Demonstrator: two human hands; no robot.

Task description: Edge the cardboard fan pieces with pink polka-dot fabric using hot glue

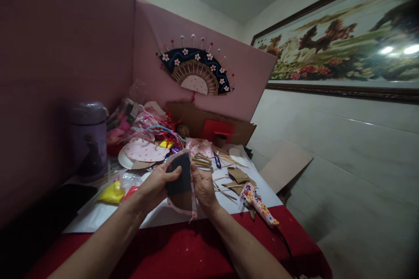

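Both hands hold up a cardboard piece, dark on its face, brown at the bottom, with pink dotted fabric along its edges. My left hand grips its left side, thumb lying on the dark face. At the right edge, my right hand pinches the fabric strip; the fingers behind are hidden. Beyond the hands, a pink dotted half-round piece lies on a pale disc. To the right rests a flower-patterned glue gun with a black cord, near torn cardboard scraps.
White sheet over a red cloth. Purple lidded container at left; yellow packet nearer. Pipe cleaners and ribbons pile up behind. Blue cutter among thin sticks. A decorated fan hangs on the pink board.
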